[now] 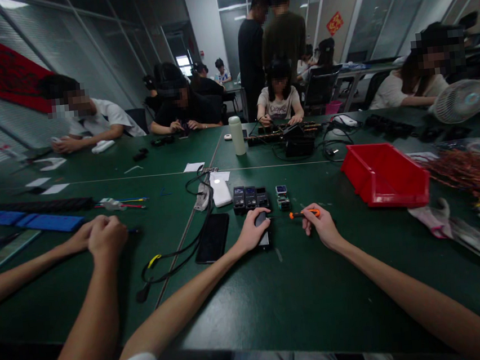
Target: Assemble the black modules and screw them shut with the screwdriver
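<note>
My left hand [251,231] is closed over a small black device [263,231] that lies on the green table [302,293]; it presses the device down. My right hand [319,224] is shut on an orange-handled screwdriver [305,214]. Its thin shaft points left, towards the top of the black device. Just behind the device stand three dark modules in a row [250,197] and a smaller blue-topped module [282,196]. A black phone [212,237] lies flat to the left of my left hand.
A red plastic bin [386,176] stands to the right, with bundled wires [468,169] beyond it. A co-worker's clasped hands [101,236] rest at my left, near a black cable [175,254]. A white power bank [221,192], a bottle [237,135] and seated people lie farther back.
</note>
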A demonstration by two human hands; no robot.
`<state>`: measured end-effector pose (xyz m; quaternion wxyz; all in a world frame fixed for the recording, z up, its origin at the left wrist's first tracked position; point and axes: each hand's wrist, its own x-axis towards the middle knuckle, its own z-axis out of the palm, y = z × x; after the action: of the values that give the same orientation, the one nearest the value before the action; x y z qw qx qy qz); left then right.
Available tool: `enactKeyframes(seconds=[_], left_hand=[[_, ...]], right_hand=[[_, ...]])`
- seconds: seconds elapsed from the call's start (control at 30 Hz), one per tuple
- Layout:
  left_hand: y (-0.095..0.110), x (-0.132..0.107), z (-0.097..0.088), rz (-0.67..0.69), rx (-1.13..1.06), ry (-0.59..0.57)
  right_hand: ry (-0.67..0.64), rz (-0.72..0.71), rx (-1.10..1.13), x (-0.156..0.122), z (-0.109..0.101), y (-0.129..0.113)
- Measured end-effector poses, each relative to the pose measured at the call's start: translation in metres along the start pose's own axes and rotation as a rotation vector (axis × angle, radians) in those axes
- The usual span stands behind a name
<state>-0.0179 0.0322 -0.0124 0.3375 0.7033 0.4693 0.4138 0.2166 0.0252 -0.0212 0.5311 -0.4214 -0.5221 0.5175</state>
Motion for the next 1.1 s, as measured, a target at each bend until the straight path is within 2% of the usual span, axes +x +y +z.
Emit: enactKeyframes(seconds=[0.17,0.4,0.67,1.1], left_hand=[[-0.0012,-0.0002,-0.0002,0.010,-0.009,-0.003],[-0.0007,0.0001,-0.0003,0.002,-0.011,-0.008],[-0.0028,0.0004,0.0008,0.007,-0.005,-0.003],[0.0003,0.0000,0.0003,0.007,-0.001,-0.002]], right_hand=[[-0.013,0.039,-0.019,0.0005,-0.0015,0.0017],[0.019,-0.023,0.049,0.0022,0.0002,0.0024],[-0.004,-0.043,0.058,0.0034,-0.0017,0.0048],[-0.020,0.047,-0.009,0.0012,-0.0015,-0.0017]])
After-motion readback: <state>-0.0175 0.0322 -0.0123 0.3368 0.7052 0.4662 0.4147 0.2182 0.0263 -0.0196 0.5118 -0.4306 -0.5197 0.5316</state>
